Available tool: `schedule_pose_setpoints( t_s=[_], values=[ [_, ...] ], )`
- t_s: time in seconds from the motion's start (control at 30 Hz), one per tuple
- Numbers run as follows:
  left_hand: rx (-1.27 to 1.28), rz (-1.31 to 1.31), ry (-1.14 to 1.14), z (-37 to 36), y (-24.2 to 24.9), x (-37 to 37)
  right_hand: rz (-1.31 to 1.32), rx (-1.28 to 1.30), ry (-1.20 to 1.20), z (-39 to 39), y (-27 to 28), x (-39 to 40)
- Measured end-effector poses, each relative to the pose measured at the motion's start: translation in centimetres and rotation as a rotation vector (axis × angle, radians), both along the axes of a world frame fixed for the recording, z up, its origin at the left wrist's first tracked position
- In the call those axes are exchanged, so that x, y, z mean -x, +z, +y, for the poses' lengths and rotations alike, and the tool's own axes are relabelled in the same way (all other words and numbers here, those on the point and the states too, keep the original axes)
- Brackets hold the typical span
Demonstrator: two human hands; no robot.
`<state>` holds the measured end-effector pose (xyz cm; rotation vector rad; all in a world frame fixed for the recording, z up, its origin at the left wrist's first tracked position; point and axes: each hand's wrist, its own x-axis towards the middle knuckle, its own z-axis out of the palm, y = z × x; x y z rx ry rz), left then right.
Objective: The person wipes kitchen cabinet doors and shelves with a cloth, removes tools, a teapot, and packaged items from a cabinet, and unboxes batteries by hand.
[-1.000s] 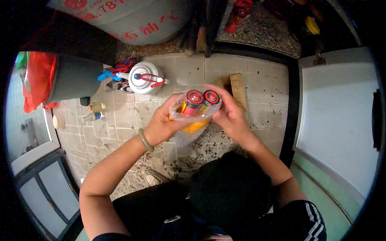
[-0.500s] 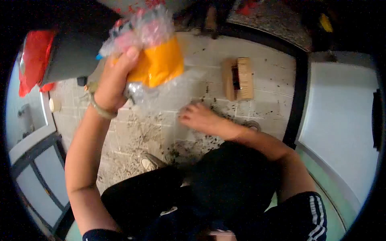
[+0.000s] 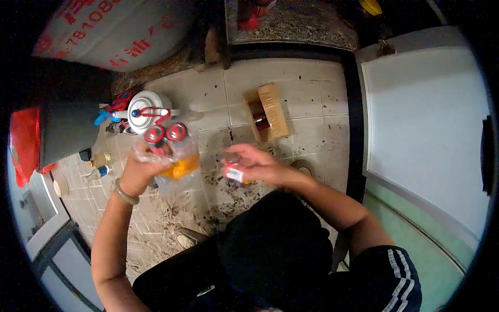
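Inside the bag [image 3: 189, 144], batteries [image 3: 155, 134]; inside the carton [image 3: 275, 112], something red [image 3: 262, 123].

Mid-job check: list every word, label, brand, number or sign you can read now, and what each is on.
"78108", red, on the grey cylinder; any digits after are unclear.
Other red characters on the cylinder: too distorted to read.
White label on the red item in the right hand: too small and blurred.
Batteries: no readable text.
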<state>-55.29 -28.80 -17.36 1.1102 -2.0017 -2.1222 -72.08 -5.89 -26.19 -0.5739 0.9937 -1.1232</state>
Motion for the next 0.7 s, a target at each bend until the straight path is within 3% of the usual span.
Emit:
schedule_pose_setpoints(
  t_s=[0.07, 0.13, 0.2, 0.27, 0.4, 0.53, 0.6, 0.63, 0.67, 0.7],
  values=[
    [-0.151, -0.085, -0.138, 0.5, -0.3, 0.5, -0.270, 0.061, -0.240, 1.2, 0.0, 0.7],
    [-0.178, 0.028, -0.134, 1.4, -1.3, 1.3, -0.249, 0.015, -0.251, 2.4, 1.8, 1.9],
    [-0.153, -0.010, -0.284, 2.2, -0.8, 1.9, 0.045, -0.108, -0.279, 2.6, 2.5, 2.2],
    [-0.178, -0.030, -0.291, 2.8, -0.8, 2.3, 0.511, 0.066, -0.374, 1.9, 3.4, 2.1],
    [-0.292, -0.005, -0.392, 3.5, -0.8, 2.8, 0.545, 0.144, -0.513, -0.4, 4.5, 1.8],
    [-0.310, 0.040, -0.404, 4.2, -1.1, 2.6, 0.505, 0.292, -0.438, -2.8, 5.5, 1.6],
    [-0.292, 0.062, -0.399, 4.3, -1.3, 2.0, 0.573, 0.373, -0.203, -3.3, 5.5, 1.2],
    [-0.374, 0.014, -0.455, 4.1, -1.2, 1.8, 0.569, 0.377, -0.195, -3.5, 5.6, 1.0],
    [-0.458, -0.033, -0.509, 3.9, -1.2, 1.5, 0.486, 0.251, -0.174, -3.5, 5.6, 0.9],
    [-0.383, -0.024, -0.516, 4.0, -1.3, 1.2, 0.402, 0.124, -0.151, -3.5, 5.6, 0.7]
  ],
)
